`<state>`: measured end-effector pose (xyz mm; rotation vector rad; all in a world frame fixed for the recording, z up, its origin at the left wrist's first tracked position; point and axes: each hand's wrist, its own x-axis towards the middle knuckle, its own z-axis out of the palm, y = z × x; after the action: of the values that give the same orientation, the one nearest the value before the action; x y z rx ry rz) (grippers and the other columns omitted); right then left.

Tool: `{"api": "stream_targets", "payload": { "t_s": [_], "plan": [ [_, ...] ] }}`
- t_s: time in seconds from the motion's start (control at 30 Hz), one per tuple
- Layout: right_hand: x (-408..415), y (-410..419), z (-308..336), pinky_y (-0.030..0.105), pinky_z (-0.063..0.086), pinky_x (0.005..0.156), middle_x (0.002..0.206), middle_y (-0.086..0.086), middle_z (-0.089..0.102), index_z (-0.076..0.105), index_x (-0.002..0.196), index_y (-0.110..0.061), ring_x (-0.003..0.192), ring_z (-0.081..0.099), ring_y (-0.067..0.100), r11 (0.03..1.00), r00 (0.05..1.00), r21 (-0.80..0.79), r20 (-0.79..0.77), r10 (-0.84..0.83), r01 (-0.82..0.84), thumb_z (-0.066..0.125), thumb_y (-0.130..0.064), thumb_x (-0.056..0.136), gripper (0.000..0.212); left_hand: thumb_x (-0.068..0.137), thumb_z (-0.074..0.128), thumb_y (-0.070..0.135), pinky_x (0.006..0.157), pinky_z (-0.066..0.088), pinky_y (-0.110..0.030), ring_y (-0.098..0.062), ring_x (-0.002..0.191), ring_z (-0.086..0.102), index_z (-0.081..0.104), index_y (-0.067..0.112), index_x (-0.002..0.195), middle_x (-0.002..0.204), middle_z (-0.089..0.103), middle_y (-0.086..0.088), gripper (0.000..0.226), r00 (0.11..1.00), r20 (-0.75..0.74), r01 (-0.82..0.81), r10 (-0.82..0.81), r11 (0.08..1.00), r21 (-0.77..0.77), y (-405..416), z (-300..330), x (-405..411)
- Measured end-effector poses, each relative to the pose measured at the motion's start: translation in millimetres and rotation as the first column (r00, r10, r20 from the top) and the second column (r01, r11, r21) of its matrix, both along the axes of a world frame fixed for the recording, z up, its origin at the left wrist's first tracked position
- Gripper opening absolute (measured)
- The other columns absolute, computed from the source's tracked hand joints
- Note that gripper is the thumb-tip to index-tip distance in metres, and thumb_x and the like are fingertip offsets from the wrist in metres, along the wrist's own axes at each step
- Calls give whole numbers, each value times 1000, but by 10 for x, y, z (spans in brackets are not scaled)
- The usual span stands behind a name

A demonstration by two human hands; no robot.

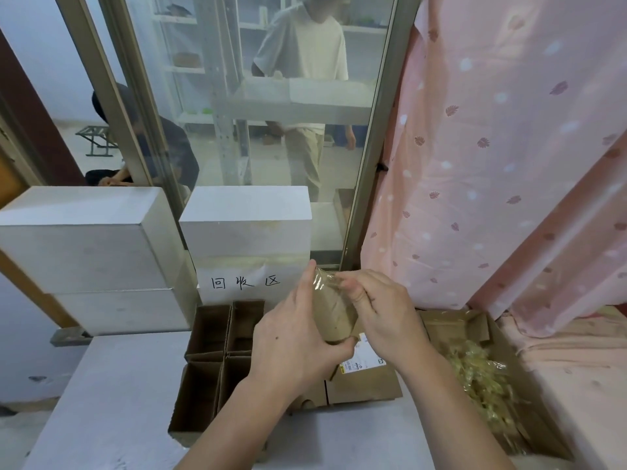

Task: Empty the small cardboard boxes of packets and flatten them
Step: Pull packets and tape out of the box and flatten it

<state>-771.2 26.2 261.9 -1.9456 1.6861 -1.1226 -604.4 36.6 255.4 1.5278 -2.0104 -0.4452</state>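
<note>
Left hand (291, 337): fingers wrapped round small box (334, 317)
Right hand (383, 310): fingers pinching clear tape (325, 279) at box top
Below fingers: open boxes (217, 337) on bench (112, 401)

Both forearms reach forward and up, hands close together. The left hand (291, 337) wraps its fingers from the side, thumb underneath; the right hand (380, 310) pinches at the top.

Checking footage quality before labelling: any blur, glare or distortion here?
Head view: wide-angle bending bows the door frame and curtain; the glass is hazy, so the people behind look soft; left hand, right hand and film-wrapped packet fairly sharp.
</note>
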Motion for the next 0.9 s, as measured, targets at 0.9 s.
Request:
{"api": "stream_targets", "payload": {
  "t_s": [0.9],
  "plan": [
    [74, -178, -82, 35, 50, 87, 95, -16, 68, 72, 93, -34, 100, 63, 14, 992, 956, -115, 284, 76, -45, 80, -50, 75, 25, 80, 70, 72, 111, 43, -30, 5, 146, 26, -15, 52, 159, 158, 35, 29, 118, 983, -39, 181, -180, 984, 5, -107, -159, 82]
  ]
}}
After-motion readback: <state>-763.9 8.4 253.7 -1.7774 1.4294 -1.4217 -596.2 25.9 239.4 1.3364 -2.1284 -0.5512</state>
